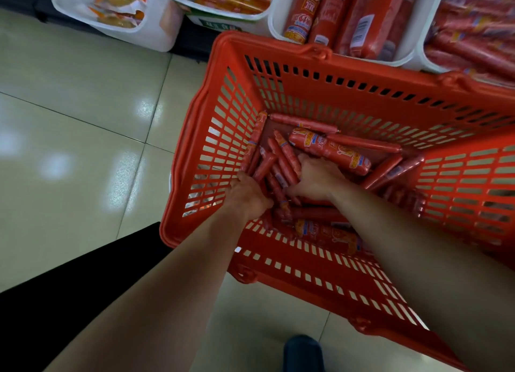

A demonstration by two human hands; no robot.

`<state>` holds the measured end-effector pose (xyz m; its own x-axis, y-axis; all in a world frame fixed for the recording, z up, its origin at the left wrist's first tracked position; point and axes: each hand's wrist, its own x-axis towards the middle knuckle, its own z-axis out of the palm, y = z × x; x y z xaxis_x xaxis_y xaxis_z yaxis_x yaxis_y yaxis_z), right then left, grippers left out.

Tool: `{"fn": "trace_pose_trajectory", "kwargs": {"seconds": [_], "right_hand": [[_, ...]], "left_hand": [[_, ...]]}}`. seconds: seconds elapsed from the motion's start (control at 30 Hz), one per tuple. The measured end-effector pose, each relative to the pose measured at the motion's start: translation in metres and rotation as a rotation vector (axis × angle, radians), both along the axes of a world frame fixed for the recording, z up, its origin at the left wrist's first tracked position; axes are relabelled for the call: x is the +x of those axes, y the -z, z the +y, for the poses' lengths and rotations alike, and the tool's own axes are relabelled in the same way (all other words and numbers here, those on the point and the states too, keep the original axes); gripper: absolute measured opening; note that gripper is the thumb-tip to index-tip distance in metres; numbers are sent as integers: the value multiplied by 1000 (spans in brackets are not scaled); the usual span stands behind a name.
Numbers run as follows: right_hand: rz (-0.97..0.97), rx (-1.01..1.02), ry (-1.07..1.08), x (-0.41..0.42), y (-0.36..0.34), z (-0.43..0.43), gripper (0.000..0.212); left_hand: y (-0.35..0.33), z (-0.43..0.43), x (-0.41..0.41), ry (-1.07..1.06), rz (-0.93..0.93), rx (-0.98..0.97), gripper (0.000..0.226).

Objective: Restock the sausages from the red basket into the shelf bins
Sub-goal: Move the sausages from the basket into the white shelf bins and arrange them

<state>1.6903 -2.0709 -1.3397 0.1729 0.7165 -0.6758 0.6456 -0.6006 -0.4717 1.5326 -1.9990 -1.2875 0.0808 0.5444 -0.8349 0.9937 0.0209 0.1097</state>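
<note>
A red slotted plastic basket [362, 73] stands on a glossy cream tiled floor [69, 121], its far rim just beside a row of white plastic shelf bins [274, 20]. Loose on the basket's bottom lie many thin red sausages [281, 160], heaped mostly at the left, and a thick red sausage with an orange label [331, 148] lies slantwise across the far part of the heap. Both bare arms reach down into the basket from the near side. The right hand [317, 179] rests on the heap with its fingers curled round a bunch of the thin sausages, thumb toward the left. The left hand [246, 193] is near the basket's left wall, its back turned up and its fingers sunk among the thin sausages; whether they grip any I cannot tell. The far bins hold thick red sausages in the middle, thinner red ones at the right and orange packs at the left. A dark shoe tip [303, 352] shows at the near edge.
</note>
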Motion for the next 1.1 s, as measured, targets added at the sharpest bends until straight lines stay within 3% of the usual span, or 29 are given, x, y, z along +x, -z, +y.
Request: {"fn": "trace_pose_trajectory", "kwargs": {"seconds": [0.07, 0.2, 0.33, 0.4, 0.57, 0.77, 0.97, 1.1], "right_hand": [[-9, -19, -29, -1, 1, 1, 82], [130, -88, 66, 5, 7, -2, 63], [183, -42, 211, 5, 6, -15, 90], [210, -12, 268, 3, 5, -18, 90], [222, 2, 336, -3, 7, -4, 72], [223, -35, 232, 1, 13, 16, 55], [373, -60, 245, 6, 18, 19, 61], [321, -15, 235, -2, 20, 24, 53]], "left_hand": [[5, 5, -1, 10, 7, 1, 100], [12, 4, 0, -69, -34, -100, 108], [17, 1, 4, -148, -147, -83, 111], [19, 3, 8, -162, -175, -95, 107], [26, 7, 7, -217, -141, -186, 68], [18, 8, 9, -248, -248, -187, 33], [15, 11, 2, -340, -296, -170, 48], [9, 11, -1, -339, -311, -152, 50]]}}
